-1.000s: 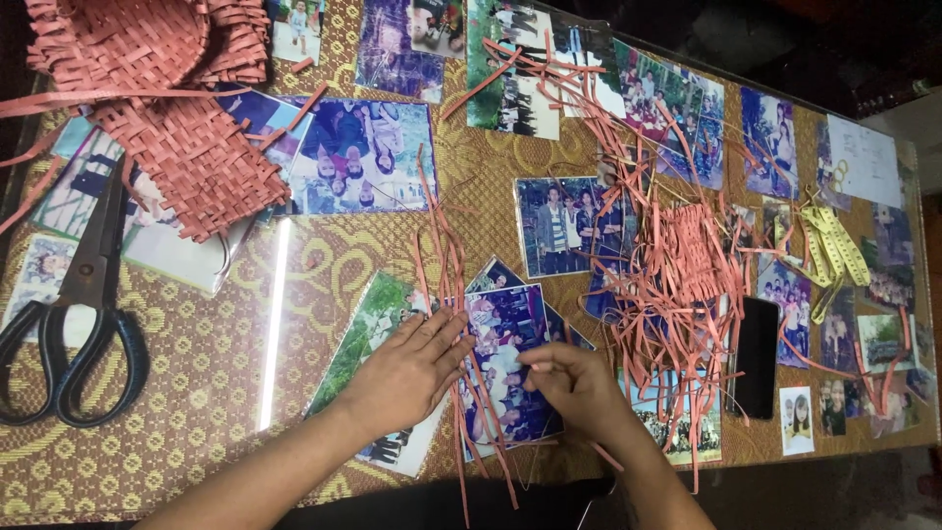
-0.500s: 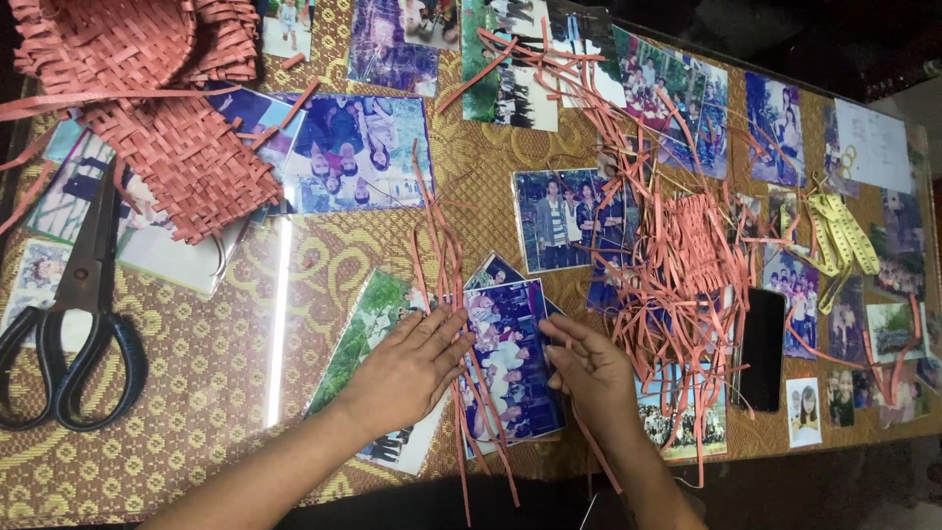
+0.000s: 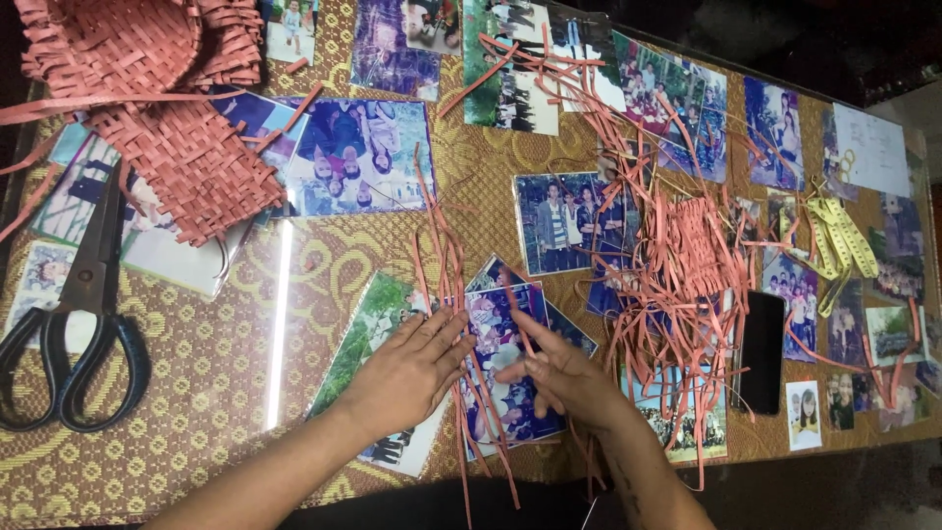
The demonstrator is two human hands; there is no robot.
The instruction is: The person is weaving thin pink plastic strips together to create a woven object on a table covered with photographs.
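- Down near the front edge of the desk (image 3: 196, 461), the left hand (image 3: 407, 368) lies palm-down, forearm coming in from the lower left, fingers (image 3: 446, 334) stretched long and slightly spread, pressing flat on a bundle of thin pink strips (image 3: 446, 294).
- Just right of it, the right hand (image 3: 559, 373) comes in from the bottom edge, its fingers loosely extended toward the left hand; whether they pinch a strip cannot be told.
- Those strips run lengthwise from the middle of the desk toward the person, passing between and under both hands, over a photograph (image 3: 505, 368) lying under the glass top.
- Further right, a tangled heap of loose pink strips (image 3: 687, 265) spreads across much of the desk; a dark phone (image 3: 760, 348) lies beside it and a yellow measuring tape (image 3: 839, 240) beyond.
- Far left, black-handled scissors (image 3: 74, 334) lie well apart from the hands, with a half-woven pink basket (image 3: 157, 108) at the top left corner.
- Open patterned desk surface shows between the scissors and the left forearm.
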